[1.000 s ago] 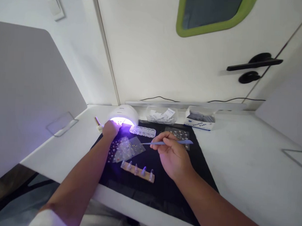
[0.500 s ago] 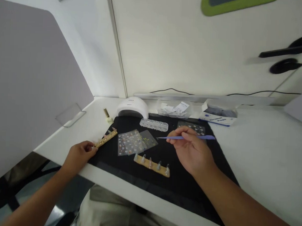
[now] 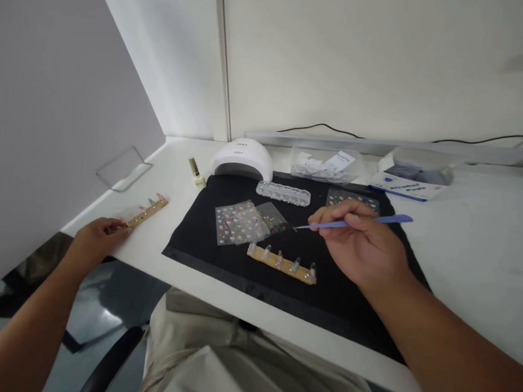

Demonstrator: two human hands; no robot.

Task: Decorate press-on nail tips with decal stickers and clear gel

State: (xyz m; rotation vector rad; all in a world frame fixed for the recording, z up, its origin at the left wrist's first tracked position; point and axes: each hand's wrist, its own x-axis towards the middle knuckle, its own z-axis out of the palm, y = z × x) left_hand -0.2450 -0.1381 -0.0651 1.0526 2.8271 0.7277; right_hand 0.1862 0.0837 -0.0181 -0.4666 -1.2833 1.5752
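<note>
My left hand (image 3: 95, 239) grips the near end of a wooden strip with nail tips (image 3: 147, 211), which lies on the white desk left of the black mat (image 3: 224, 264). My right hand (image 3: 363, 246) hovers over the mat and pinches a thin blue tool (image 3: 351, 223), its point aimed left toward the clear sticker sheets (image 3: 247, 221). A second wooden strip with nail tips (image 3: 282, 263) lies on the mat just below the stickers, to the left of my right hand.
A white nail lamp (image 3: 242, 158), unlit, stands at the mat's back edge beside a small polish bottle (image 3: 196, 172). A clear compartment box (image 3: 283, 193), a plastic bag of packets (image 3: 327, 163) and a blue-white box (image 3: 409, 178) lie behind. A grey partition (image 3: 52, 112) stands at left.
My left hand pulled the strip out of the lit lamp, which went dark, and carried it left off the mat onto the bare desk. My right hand kept the blue tool.
</note>
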